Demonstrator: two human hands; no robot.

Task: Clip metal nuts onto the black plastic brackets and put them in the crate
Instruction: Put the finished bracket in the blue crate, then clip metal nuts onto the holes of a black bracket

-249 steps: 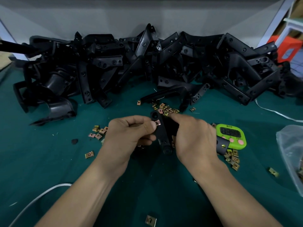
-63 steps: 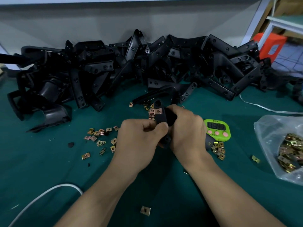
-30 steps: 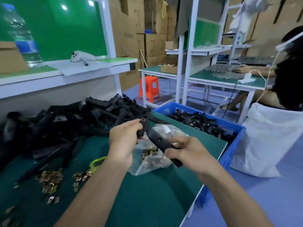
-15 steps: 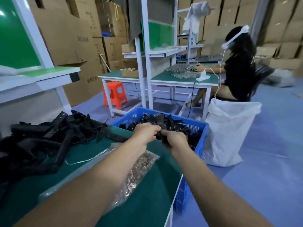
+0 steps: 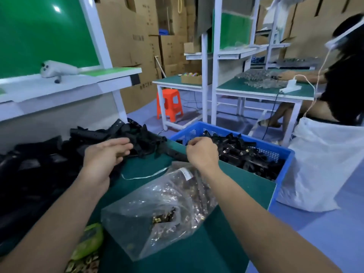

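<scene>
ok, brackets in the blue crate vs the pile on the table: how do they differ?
The crate brackets lie in the blue crate off the table's end; the pile brackets lie loose on the green table. Some crate brackets show brass-coloured nuts clipped on; the pile brackets show none, though blurred. The open left hand is over the pile; the curled right hand is near the crate. Both are black plastic.

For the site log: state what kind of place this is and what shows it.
Most likely a small assembly workshop or factory floor: green-topped workbenches in rows, a blue crate full of black brackets, and cardboard cartons stacked behind.
</scene>
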